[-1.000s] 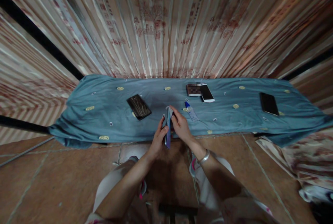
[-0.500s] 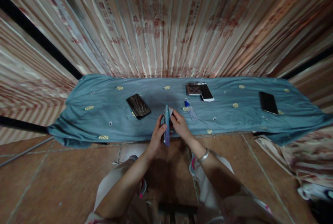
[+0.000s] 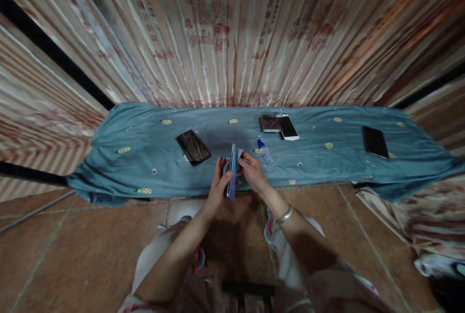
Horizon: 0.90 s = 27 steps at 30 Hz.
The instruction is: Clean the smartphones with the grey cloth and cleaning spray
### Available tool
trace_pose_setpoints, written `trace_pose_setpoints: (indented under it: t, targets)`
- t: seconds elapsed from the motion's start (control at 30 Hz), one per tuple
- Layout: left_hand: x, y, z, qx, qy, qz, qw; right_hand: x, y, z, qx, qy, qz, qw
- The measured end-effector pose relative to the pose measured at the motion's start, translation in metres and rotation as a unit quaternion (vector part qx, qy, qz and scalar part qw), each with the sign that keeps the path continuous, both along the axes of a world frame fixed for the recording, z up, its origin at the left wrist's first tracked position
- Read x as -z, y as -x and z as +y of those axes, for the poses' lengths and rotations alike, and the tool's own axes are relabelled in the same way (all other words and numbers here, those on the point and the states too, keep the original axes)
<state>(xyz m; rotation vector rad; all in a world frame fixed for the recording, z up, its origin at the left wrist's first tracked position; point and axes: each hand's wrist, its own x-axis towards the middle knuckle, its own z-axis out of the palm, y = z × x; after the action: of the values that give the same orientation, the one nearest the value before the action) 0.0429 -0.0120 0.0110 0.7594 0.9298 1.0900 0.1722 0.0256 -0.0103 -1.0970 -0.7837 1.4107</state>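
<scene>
My left hand (image 3: 219,184) grips a blue-purple smartphone (image 3: 233,175), which stands on edge so that its narrow side faces me. Pinched in the fingers of my right hand (image 3: 252,171) is a small whitish cloth (image 3: 240,152), close against the phone's right face; most of it is hidden by the fingers. Just beyond my right hand lies a clear spray bottle (image 3: 268,156) with a blue top. To the left of my hands, a dark, glossy smartphone (image 3: 193,148) rests on the blue cloth cover.
A white-framed phone (image 3: 289,127) lies beside a pixelated dark item (image 3: 270,123) at the back. Another black phone (image 3: 375,142) is at the right. The blue tablecloth (image 3: 316,167) covers a low, long table, with patterned curtains (image 3: 232,37) behind and tiled floor (image 3: 90,250) below.
The phone has turned slightly in my left hand, and its upper end has shifted a little. My right hand with the whitish cloth has moved slightly along the phone's right face.
</scene>
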Motion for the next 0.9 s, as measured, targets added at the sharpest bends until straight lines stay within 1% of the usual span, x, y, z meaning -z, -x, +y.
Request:
trace_pose_setpoints:
  t: [0.2, 0.37, 0.47, 0.57, 0.7, 0.9]
  targets:
    - [-0.001, 0.003, 0.002, 0.009, -0.017, 0.002, 1.000, -0.003, 0.002, -0.004, -0.024, -0.003, 0.039, 0.999]
    - [0.003, 0.006, 0.005, -0.006, -0.034, 0.023, 0.999, -0.004, 0.005, -0.010, -0.067, 0.037, 0.031, 0.997]
    - [0.005, 0.007, 0.006, -0.010, -0.034, 0.004, 0.999, -0.004, 0.006, -0.011, -0.072, 0.043, 0.022, 0.996]
    - [0.005, 0.006, 0.007, -0.004, -0.022, -0.033, 0.999, -0.003, 0.005, -0.011, -0.074, 0.046, 0.016, 0.996]
    - [-0.001, 0.003, 0.006, 0.001, 0.012, -0.070, 0.997, -0.003, 0.000, -0.010, -0.070, 0.045, 0.011, 0.996]
    - [-0.010, 0.004, 0.006, 0.041, 0.052, -0.074, 0.995, -0.004, -0.008, -0.009, -0.074, 0.025, 0.006, 0.997]
